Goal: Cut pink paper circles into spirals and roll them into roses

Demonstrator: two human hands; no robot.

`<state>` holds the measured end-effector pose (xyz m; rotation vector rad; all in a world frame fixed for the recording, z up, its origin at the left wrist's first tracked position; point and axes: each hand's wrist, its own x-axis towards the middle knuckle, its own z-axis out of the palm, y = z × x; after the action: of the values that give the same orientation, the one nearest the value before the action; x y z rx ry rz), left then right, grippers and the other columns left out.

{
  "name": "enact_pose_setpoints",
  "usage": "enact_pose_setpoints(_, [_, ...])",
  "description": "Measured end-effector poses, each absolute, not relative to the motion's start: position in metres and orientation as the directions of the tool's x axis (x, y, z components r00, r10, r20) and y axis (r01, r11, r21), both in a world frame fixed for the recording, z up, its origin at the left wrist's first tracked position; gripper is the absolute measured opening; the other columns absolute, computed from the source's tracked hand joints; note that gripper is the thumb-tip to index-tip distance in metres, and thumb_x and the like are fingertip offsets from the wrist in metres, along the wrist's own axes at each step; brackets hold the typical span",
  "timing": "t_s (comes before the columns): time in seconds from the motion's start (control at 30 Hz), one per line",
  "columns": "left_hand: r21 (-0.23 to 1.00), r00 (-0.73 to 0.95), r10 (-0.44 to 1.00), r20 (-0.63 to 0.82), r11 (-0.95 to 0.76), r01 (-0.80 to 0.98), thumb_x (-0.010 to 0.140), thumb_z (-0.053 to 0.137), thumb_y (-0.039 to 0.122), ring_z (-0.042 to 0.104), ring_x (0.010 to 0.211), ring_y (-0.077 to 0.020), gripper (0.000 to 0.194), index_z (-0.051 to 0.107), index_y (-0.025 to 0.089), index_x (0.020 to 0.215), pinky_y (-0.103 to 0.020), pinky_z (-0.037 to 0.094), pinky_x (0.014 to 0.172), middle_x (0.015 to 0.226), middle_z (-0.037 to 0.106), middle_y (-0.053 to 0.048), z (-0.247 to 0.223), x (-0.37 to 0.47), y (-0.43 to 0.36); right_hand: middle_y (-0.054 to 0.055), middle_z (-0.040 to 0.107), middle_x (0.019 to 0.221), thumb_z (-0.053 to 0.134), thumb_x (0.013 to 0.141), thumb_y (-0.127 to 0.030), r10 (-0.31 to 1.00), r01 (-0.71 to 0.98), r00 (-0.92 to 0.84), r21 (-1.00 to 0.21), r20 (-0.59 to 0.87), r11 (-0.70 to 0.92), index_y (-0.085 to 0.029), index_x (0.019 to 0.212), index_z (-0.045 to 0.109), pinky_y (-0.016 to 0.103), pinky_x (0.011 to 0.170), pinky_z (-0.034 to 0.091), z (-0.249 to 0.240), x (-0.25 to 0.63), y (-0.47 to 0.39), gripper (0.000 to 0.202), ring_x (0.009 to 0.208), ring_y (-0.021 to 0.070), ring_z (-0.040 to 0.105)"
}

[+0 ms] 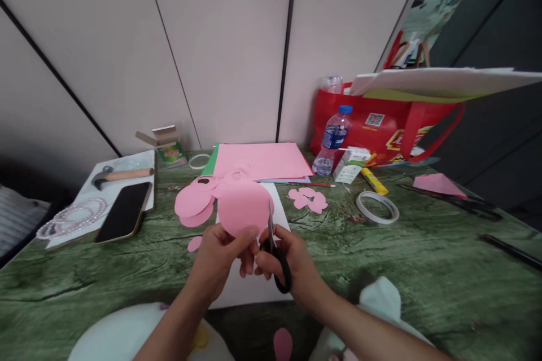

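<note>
A rounded piece of pink paper [242, 207] is pinched in my left hand [222, 251], thumb on top. My right hand [288, 259] grips black-handled scissors [283, 271], blades pointing up along the paper's right edge. Whether the blades are apart is hard to make out. Beneath both hands lies a white sheet [241, 287]. Pink paper rounds [192, 203] overlap just left of the held piece, and a small pink petal shape [195, 243] rests near my left wrist. Another pink petal [283, 344] is down by my lap.
Behind the hands sits a stack of coloured paper [262, 159]. To the right are a pink flower cutout [308, 199], tape roll [377, 207], glue stick [374, 180], water bottle [332, 141] and red bag [381, 124]. A phone [124, 211], hammer [122, 175] and beads [71, 219] lie left.
</note>
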<state>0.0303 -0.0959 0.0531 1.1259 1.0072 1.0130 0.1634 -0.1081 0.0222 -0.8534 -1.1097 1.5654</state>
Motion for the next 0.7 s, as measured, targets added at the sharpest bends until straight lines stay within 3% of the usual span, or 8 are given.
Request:
enact_pose_setpoints(0.33, [0.994,0.164,0.98,-0.111,0.112,0.009,0.068,0.067,0.029,0.031,0.033,-0.0021,0.025,0.059,0.011,0.052,-0.017,0.02,0.034,0.038,0.043,0.004,0.0537,0.0288,-0.0956,-0.006,0.049,0.06,0.078,0.055,-0.033,0.965,-0.317,-0.257,-0.948,0.052,-0.033,-0.018,0.081,0.048,0.018,0.047,0.032,0.0269,0.1663,-0.1059,0.042,0.052,0.0066,0.04])
enact_pose_setpoints(0.7, [0.995,0.139,0.986,-0.097,0.099,-0.006,0.068,0.066,0.029,0.032,0.033,-0.0023,0.029,0.052,0.012,0.049,-0.018,0.02,0.035,0.039,0.043,0.005,0.0519,0.0284,-0.0954,-0.007,0.044,0.059,0.077,0.057,-0.037,0.963,-0.3,-0.264,-0.953,0.049,-0.034,-0.02,0.081,0.047,0.02,0.046,0.029,0.0257,0.1688,-0.1051,0.042,0.052,0.0072,0.036])
